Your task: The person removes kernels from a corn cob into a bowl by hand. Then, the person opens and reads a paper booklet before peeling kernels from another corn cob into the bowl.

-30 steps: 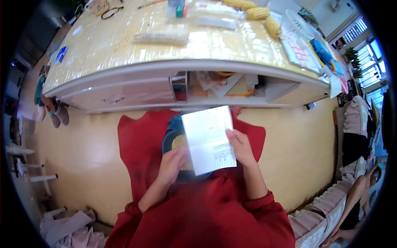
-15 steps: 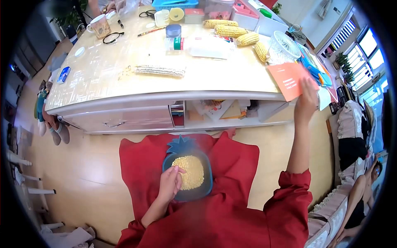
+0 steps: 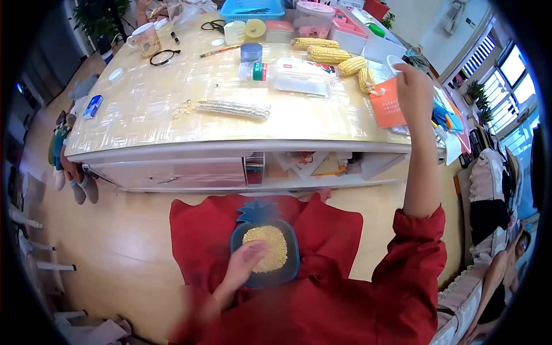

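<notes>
A blue pineapple-shaped bowl [image 3: 292, 267] of loose corn kernels [image 3: 275, 244] rests in my lap on red cloth. My left hand [image 3: 247, 261] is over the kernels, blurred, its fingers stretched out and holding nothing I can see. My right hand [image 3: 415, 89] is raised at the table's right side, fingers curled. It covers much of a white basket [image 3: 394, 63] and part of an orange card [image 3: 386, 108]. What lies in its grip is hidden. Several yellow corn cobs [image 3: 328, 54] lie left of it. A stripped cob [image 3: 233, 108] lies nearer, beside a few loose kernels [image 3: 184, 109].
On the table [image 3: 144, 129] are a clear bottle [image 3: 302, 75], a jar [image 3: 251, 53], a mug [image 3: 145, 40], a black cord [image 3: 165, 57] and a small blue box [image 3: 92, 107]. A blue basket [image 3: 253, 10] and pink tubs stand behind. Another person [image 3: 500, 276] sits at far right.
My right hand has moved from the orange card's right edge up and left toward the white basket, its fingers now curled. My left hand has gone from a pinch to stretched fingers. The view has shifted slightly.
</notes>
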Tool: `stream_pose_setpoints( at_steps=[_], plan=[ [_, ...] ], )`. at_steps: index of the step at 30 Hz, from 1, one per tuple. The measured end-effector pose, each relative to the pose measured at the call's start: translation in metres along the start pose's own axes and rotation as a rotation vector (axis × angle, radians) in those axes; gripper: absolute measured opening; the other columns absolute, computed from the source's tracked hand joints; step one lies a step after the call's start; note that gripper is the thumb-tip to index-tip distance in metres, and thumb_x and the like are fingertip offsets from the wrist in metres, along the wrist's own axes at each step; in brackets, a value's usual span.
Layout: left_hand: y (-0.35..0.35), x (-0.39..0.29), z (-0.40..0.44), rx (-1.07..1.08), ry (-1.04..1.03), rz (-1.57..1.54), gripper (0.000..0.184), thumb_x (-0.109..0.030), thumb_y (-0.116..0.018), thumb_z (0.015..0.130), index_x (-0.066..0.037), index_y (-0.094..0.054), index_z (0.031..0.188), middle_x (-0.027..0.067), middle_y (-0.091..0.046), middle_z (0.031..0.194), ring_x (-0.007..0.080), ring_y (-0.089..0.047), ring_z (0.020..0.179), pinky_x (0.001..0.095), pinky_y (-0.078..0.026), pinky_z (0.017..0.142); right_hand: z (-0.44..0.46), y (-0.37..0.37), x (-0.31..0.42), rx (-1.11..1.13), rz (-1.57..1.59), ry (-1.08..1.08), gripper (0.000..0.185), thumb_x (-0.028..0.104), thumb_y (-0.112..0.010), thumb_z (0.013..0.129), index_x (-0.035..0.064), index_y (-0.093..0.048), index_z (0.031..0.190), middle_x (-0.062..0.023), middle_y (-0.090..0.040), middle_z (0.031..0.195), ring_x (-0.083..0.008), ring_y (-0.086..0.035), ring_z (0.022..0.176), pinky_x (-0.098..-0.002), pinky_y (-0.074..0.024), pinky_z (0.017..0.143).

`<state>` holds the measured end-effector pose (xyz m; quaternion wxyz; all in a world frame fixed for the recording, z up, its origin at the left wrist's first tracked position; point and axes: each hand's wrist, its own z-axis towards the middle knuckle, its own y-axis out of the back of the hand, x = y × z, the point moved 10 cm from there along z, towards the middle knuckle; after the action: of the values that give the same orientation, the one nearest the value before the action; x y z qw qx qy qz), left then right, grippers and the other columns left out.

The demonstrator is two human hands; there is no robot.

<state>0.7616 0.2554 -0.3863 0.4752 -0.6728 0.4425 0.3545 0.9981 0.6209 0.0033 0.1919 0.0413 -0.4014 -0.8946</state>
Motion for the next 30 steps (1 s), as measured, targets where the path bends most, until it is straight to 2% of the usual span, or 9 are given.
stream_pose_setpoints(
  at_steps=[2, 7, 10, 13, 16, 19, 22, 25, 30],
  plan=[
    [0.001, 0.000, 0.000, 0.005, -0.001, 0.006, 0.033, -0.003, -0.055, 0.102, 0.002, -0.054, 0.134, 0.0147, -0.067, 0.126, 0.0202, -0.066, 0.111, 0.0318, -0.052, 0.097, 0.029, -0.041, 0.010, 0.217, -0.111, 0.034, 0.025, 0.016, -0.055, 0.091, 0.0082, -0.073, 0.106, -0.0224, -0.071, 0.103, -0.0406, -0.068, 0.098, -0.0491, -0.0551, 0.085],
    [0.005, 0.002, 0.000, 0.004, -0.010, -0.006, 0.029, -0.006, -0.052, 0.104, 0.003, -0.056, 0.132, 0.0149, -0.069, 0.124, 0.0199, -0.067, 0.111, 0.0320, -0.051, 0.094, 0.057, -0.134, 0.046, 0.413, -0.062, 0.279, 0.036, 0.009, -0.062, 0.085, 0.0125, -0.072, 0.120, -0.0191, -0.072, 0.113, -0.0382, -0.067, 0.107, -0.0482, -0.0541, 0.092],
    [0.011, 0.005, 0.001, -0.004, -0.004, 0.015, 0.029, -0.007, -0.051, 0.105, 0.003, -0.057, 0.132, 0.0149, -0.069, 0.123, 0.0201, -0.067, 0.110, 0.0318, -0.051, 0.094, 0.046, -0.160, 0.043, 0.688, -0.144, 0.111, 0.045, 0.010, -0.070, 0.082, 0.0081, -0.067, 0.127, -0.0163, -0.067, 0.126, -0.0356, -0.061, 0.120, -0.0424, -0.0483, 0.104],
    [0.014, 0.002, 0.001, -0.011, -0.020, 0.038, 0.029, -0.007, -0.050, 0.105, 0.003, -0.057, 0.132, 0.0148, -0.069, 0.122, 0.0200, -0.067, 0.109, 0.0317, -0.051, 0.094, 0.045, -0.164, 0.044, 0.593, -0.265, 0.207, 0.054, 0.018, -0.076, 0.079, 0.0097, -0.065, 0.131, -0.0157, -0.062, 0.134, -0.0364, -0.059, 0.124, -0.0433, -0.0483, 0.104],
    [0.018, 0.010, 0.003, -0.020, -0.030, 0.010, 0.028, -0.008, -0.051, 0.105, 0.003, -0.057, 0.131, 0.0143, -0.070, 0.120, 0.0198, -0.068, 0.108, 0.0317, -0.051, 0.094, 0.055, -0.147, 0.006, 0.409, 0.216, -0.038, 0.057, 0.026, -0.076, 0.080, 0.0071, -0.063, 0.132, -0.0209, -0.058, 0.139, -0.0390, -0.054, 0.129, -0.0445, -0.0441, 0.109],
    [0.022, 0.025, 0.006, -0.035, -0.002, -0.061, 0.028, -0.008, -0.055, 0.103, 0.003, -0.058, 0.129, 0.0134, -0.070, 0.120, 0.0186, -0.067, 0.109, 0.0314, -0.050, 0.096, 0.035, -0.131, -0.010, 0.528, -0.209, -0.295, 0.067, 0.031, -0.077, 0.082, -0.0022, -0.054, 0.136, -0.0296, -0.059, 0.135, -0.0425, -0.056, 0.126, -0.0460, -0.0456, 0.107],
    [0.017, 0.024, 0.005, -0.014, 0.000, -0.031, 0.027, -0.008, -0.054, 0.104, 0.004, -0.059, 0.128, 0.0129, -0.070, 0.120, 0.0184, -0.067, 0.108, 0.0310, -0.050, 0.097, 0.017, -0.159, -0.038, 0.609, -0.026, -0.350, 0.073, 0.034, -0.075, 0.086, -0.0086, -0.046, 0.137, -0.0341, -0.060, 0.129, -0.0445, -0.060, 0.121, -0.0471, -0.0468, 0.105],
    [0.009, 0.019, 0.001, 0.002, 0.011, -0.044, 0.027, -0.009, -0.055, 0.104, 0.003, -0.060, 0.127, 0.0122, -0.071, 0.119, 0.0177, -0.066, 0.108, 0.0304, -0.050, 0.096, 0.013, -0.116, -0.043, 0.167, 0.160, -0.335, 0.069, 0.034, -0.073, 0.091, -0.0063, -0.045, 0.138, -0.0328, -0.063, 0.125, -0.0447, -0.064, 0.116, -0.0472, -0.0485, 0.101],
    [0.007, 0.027, 0.000, 0.024, 0.025, 0.018, 0.026, -0.010, -0.053, 0.106, 0.004, -0.059, 0.127, 0.0147, -0.071, 0.117, 0.0195, -0.069, 0.103, 0.0317, -0.054, 0.091, -0.089, 0.021, 0.024, -0.177, 0.914, -0.156, 0.045, 0.024, -0.067, 0.099, -0.0028, -0.054, 0.132, -0.0120, -0.064, 0.122, -0.0176, -0.061, 0.107, -0.0318, -0.0496, 0.093]
  ],
)
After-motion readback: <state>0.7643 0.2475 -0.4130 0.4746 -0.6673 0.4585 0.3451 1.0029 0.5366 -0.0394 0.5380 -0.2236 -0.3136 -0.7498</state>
